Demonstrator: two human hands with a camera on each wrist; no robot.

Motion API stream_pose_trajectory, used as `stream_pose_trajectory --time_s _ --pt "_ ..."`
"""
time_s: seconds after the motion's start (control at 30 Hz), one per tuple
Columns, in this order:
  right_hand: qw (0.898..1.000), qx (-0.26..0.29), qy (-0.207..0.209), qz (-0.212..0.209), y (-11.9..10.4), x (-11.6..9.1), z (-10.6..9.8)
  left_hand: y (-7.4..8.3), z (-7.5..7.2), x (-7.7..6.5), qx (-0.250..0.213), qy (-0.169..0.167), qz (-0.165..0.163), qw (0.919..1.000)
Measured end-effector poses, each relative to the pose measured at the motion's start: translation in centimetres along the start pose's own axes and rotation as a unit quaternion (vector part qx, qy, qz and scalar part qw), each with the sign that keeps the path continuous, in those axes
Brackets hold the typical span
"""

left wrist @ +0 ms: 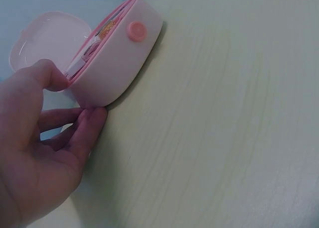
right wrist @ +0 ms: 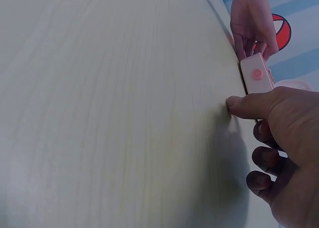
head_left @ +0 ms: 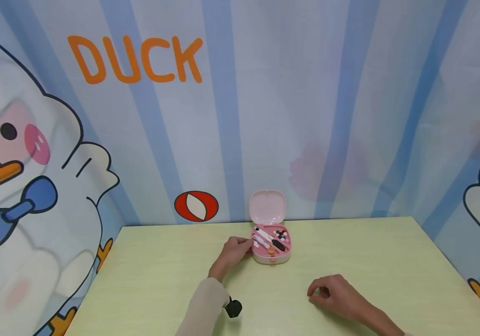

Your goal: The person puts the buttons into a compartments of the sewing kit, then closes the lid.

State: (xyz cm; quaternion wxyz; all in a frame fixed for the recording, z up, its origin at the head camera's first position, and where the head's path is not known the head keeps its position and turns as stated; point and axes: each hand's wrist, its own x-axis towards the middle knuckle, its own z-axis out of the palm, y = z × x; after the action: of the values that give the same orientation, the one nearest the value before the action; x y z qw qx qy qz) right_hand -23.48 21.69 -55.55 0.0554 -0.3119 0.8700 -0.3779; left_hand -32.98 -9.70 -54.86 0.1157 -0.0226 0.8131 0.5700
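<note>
A small pink and white sewing kit box [head_left: 261, 259] sits at the back of the table, its lid [head_left: 267, 206] tipped up behind it. Inside lie slim white tools [head_left: 262, 233], a black-handled one [head_left: 278, 244] and a cluster of small coloured pieces [head_left: 282, 235]. My left hand [head_left: 232, 253] grips the box's left side; in the left wrist view the thumb [left wrist: 51, 77] is at the rim and the fingers [left wrist: 89, 131] are low against the wall. To the right and nearer, my right hand [head_left: 340, 297] hovers low over the table, fingers loosely curled, holding nothing.
The pale wood-grain table [head_left: 160, 280] ends at a cloth backdrop [head_left: 273, 93] printed with stripes, ducks and the word DUCK. The raised lid stands close to that cloth. A black wrist device [head_left: 233, 308] hangs by the left sleeve [head_left: 206, 303].
</note>
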Motion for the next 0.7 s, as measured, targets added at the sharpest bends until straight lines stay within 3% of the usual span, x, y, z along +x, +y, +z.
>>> stream_pose_trajectory --time_s 0.33,0.7 --pt "1.0 0.005 0.0 -0.007 -0.1 0.3 -0.4 -0.1 -0.1 0.2 -0.006 0.0 0.005 1.0" --pt "1.0 -0.006 0.02 -0.013 -0.6 2.7 -1.4 -0.1 -0.1 0.1 -0.007 -0.001 0.006 1.0"
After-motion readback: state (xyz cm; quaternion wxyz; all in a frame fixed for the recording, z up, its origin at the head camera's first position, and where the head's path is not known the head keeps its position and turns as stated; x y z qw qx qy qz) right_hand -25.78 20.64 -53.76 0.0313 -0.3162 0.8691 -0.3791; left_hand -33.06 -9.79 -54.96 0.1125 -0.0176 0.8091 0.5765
